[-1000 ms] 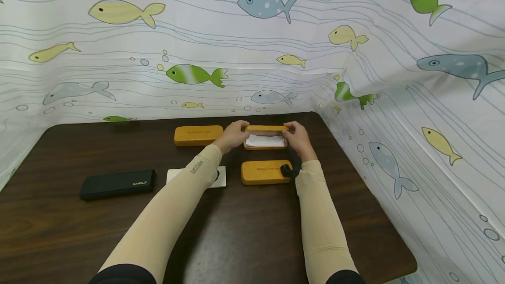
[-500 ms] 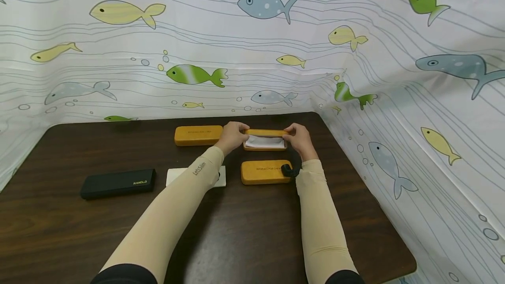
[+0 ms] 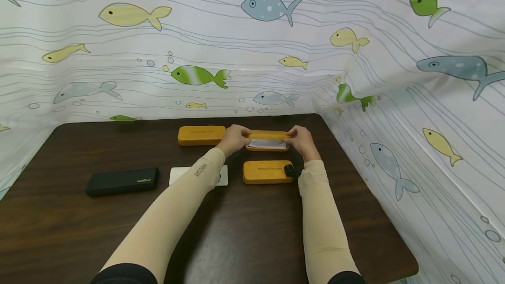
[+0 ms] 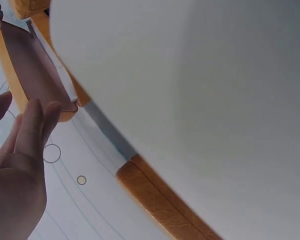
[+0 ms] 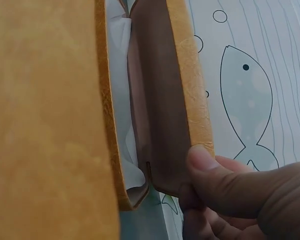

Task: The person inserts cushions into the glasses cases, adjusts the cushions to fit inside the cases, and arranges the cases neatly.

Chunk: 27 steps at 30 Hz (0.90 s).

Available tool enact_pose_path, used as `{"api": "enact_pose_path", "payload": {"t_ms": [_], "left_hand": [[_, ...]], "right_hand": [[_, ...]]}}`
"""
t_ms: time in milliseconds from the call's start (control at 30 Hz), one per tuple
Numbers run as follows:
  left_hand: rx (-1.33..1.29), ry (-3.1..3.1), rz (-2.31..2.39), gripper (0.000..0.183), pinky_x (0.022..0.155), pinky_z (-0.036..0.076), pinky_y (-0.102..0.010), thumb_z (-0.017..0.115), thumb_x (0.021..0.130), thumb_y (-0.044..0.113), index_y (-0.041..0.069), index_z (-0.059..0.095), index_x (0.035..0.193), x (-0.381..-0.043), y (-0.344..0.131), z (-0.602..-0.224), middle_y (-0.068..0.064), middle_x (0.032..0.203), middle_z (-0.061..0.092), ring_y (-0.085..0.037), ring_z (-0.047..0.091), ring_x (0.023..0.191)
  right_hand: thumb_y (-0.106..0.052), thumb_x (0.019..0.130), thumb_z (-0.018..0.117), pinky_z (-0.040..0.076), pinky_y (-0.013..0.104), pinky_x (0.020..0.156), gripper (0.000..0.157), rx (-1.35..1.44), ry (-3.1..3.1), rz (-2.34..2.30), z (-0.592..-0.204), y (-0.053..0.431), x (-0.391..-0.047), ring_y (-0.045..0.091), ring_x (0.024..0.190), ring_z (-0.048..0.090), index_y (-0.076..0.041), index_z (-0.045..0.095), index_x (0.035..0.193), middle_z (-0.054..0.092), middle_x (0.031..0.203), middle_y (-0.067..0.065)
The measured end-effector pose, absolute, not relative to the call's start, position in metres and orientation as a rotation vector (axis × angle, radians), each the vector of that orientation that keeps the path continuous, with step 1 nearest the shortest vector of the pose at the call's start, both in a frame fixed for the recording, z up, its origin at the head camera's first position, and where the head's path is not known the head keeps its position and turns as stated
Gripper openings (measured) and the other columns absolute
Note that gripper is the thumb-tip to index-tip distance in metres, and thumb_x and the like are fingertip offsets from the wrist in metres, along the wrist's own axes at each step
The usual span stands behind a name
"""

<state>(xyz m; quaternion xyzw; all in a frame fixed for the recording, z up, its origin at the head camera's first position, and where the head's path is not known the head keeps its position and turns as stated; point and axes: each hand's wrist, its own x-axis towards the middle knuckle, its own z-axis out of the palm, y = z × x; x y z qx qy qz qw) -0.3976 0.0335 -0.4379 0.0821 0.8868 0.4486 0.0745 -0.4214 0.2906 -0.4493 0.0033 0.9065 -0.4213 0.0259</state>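
Observation:
A yellow-brown glasses case [image 3: 268,149] lies near the far edge of the table, its hinged lid [image 3: 268,134] raised partway. Inside sits a white cloth or paper [image 3: 265,143]. My left hand [image 3: 233,139] holds the lid's left end between thumb and fingers, also seen on the left hand [image 4: 22,165] in the left wrist view. At the lid's right end, my right hand [image 3: 303,143] pinches the edge. The right wrist view shows that thumb [image 5: 205,159] on the lid's outer edge, with the brown lining [image 5: 157,90] facing the cloth.
Similar yellow cases lie to the left [image 3: 202,136] and in front [image 3: 266,172]. A white flat box [image 3: 179,174] is partly under my left forearm. Further left is a black case [image 3: 122,182]. A fish-printed curtain [image 3: 221,43] borders the table's back and right side.
Both hands have tilted the lid downward toward me. More of its yellow top and less of its lining now show in the head view. The other cases stay put.

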Motion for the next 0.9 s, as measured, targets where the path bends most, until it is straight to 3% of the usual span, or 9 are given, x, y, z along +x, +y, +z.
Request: {"api": "enact_pose_path", "payload": {"t_ms": [133,233,367,667,900], "left_hand": [[0.267,2.662,1.307,0.037,0.072,0.046,-0.031,0.067,0.096,0.006,0.002,0.066,0.132,-0.397,0.035,-0.438,-0.015,0.133,0.063,-0.026,0.056,0.095],[0.254,2.664,1.280,0.037,0.084,0.053,-0.034,0.067,0.095,0.006,0.000,0.066,0.132,-0.396,0.035,-0.438,-0.016,0.133,0.064,-0.028,0.060,0.106],[0.232,2.664,1.295,0.036,0.096,0.054,-0.040,0.067,0.095,0.006,-0.001,0.067,0.130,-0.397,0.034,-0.438,-0.016,0.131,0.065,-0.030,0.061,0.117],[0.258,2.627,1.371,0.031,0.096,0.053,-0.043,0.063,0.098,0.009,-0.001,0.066,0.127,-0.399,0.026,-0.432,-0.017,0.127,0.065,-0.031,0.061,0.114],[0.305,2.694,1.343,0.032,0.099,0.051,-0.045,0.059,0.101,0.013,0.002,0.063,0.131,-0.402,0.009,-0.423,-0.016,0.130,0.064,-0.032,0.059,0.120]], "right_hand": [[-0.003,0.094,0.072,0.052,0.049,0.094,0.018,0.009,2.797,-1.256,-0.451,0.294,-0.421,0.037,0.106,0.059,0.001,0.063,0.110,0.059,0.120,0.021],[-0.004,0.095,0.071,0.050,0.050,0.096,0.015,-0.002,2.794,-1.212,-0.454,0.296,-0.420,0.038,0.108,0.058,0.000,0.063,0.107,0.058,0.122,0.021],[-0.006,0.096,0.071,0.050,0.051,0.097,0.013,-0.001,2.786,-1.202,-0.456,0.298,-0.419,0.038,0.109,0.057,0.000,0.063,0.105,0.058,0.123,0.021],[-0.012,0.100,0.067,0.050,0.050,0.098,0.020,-0.069,2.792,-1.170,-0.452,0.298,-0.421,0.037,0.111,0.058,0.000,0.063,0.117,0.060,0.125,0.020],[-0.023,0.105,0.060,0.053,0.048,0.087,0.029,-0.237,2.849,-1.042,-0.433,0.288,-0.422,0.034,0.101,0.062,-0.001,0.061,0.123,0.060,0.126,0.019]]}}
